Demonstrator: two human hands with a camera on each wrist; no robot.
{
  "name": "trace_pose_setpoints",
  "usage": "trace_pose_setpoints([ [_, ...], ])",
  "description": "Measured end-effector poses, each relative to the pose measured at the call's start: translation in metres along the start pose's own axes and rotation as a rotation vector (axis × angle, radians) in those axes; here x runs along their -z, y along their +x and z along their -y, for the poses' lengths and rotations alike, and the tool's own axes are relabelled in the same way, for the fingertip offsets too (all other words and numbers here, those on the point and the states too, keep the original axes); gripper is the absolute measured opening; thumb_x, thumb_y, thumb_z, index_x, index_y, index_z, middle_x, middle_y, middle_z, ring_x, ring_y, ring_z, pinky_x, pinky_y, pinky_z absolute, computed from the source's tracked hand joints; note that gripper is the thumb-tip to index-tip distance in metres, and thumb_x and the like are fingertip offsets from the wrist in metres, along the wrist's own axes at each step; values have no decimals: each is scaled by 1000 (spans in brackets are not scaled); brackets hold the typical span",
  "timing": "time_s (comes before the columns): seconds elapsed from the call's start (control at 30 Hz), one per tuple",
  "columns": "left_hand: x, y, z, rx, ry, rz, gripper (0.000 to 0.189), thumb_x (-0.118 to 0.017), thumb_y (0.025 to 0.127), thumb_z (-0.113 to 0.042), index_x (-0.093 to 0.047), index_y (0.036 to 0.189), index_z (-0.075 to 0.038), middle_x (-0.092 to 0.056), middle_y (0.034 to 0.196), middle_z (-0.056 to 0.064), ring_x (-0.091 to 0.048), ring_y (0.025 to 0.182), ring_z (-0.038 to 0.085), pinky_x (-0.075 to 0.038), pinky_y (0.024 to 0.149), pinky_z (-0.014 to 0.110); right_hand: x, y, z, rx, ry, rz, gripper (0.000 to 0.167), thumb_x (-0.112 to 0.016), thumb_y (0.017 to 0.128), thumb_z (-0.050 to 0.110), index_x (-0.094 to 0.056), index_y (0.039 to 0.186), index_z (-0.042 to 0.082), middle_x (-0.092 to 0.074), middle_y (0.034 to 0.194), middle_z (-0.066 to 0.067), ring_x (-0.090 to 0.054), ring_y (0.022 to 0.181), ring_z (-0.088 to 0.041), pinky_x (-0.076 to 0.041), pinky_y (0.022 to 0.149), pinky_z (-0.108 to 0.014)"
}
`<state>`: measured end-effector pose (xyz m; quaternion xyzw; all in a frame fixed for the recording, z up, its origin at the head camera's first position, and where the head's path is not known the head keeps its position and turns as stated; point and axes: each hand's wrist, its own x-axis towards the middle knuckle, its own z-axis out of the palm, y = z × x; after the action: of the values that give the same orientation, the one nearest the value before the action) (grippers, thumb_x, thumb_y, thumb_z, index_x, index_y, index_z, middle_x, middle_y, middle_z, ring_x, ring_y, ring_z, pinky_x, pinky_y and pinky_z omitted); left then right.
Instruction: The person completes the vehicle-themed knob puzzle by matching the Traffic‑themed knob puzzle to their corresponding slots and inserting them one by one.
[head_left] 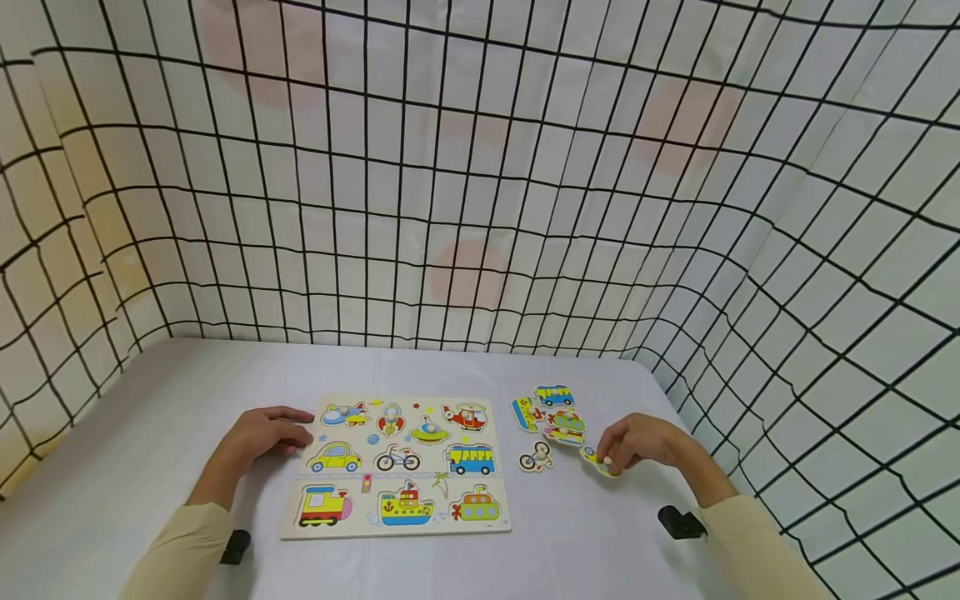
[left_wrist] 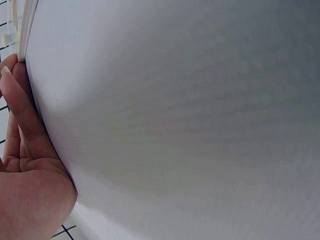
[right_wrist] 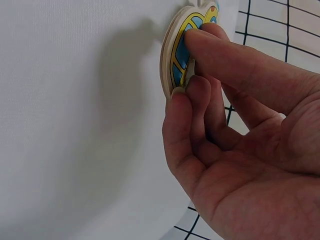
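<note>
A wooden puzzle board [head_left: 365, 515] with vehicle pictures lies on the table. My left hand [head_left: 264, 435] rests at its left edge, fingertips touching the board and holding nothing; in the left wrist view the hand [left_wrist: 30, 135] shows only at the side. To the right of the board, my right hand [head_left: 641, 440] pinches a yellow car puzzle piece [head_left: 587, 454], tilted, between thumb and fingers. Blue windows show on the car piece [right_wrist: 181, 52] in the right wrist view. Nearest it lie a train piece [head_left: 564, 436] and a bicycle piece [head_left: 537, 457].
A bus piece [head_left: 553, 394], a ship piece [head_left: 524, 414] and a submarine piece [head_left: 566, 419] lie close together right of the board, some touching or overlapping. White cloth covers the table [head_left: 420, 571]. Black netting [head_left: 480, 208] over white sheets encloses the back and sides.
</note>
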<state>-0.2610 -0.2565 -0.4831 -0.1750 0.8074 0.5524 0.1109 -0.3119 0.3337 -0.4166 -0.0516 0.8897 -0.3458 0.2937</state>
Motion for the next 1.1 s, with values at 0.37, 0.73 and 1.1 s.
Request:
trace_pose_setpoints([
  [0.37, 0, -1, -1, -11, 7, -3, 54, -78, 83, -20, -65, 132, -2, -74, 102, 11, -64, 68, 19, -49, 69, 28, -4, -1, 1, -33, 3, 6, 19, -78, 74, 1, -75, 92, 1, -69, 90, -4, -60, 81, -20, -57, 75, -36],
  [0.73, 0, 0, 1, -2, 3, -17, 53, -78, 83, -20, -65, 131, -2, -74, 103, 14, -65, 68, 21, -49, 70, 29, -15, 10, 21, -8, -12, 19, 18, -78, 75, 2, -75, 92, 2, -69, 94, -5, -60, 83, -18, -55, 73, -32],
  [1.1, 0, -2, 0, -5, -9, -18, 51, -77, 84, -18, -65, 131, -1, -73, 106, 16, -65, 67, 20, -51, 68, 28, -46, 44, 79, 72, -46, 15, 17, -80, 76, 7, -76, 93, 6, -72, 93, -4, -64, 79, -17, -58, 78, -37],
])
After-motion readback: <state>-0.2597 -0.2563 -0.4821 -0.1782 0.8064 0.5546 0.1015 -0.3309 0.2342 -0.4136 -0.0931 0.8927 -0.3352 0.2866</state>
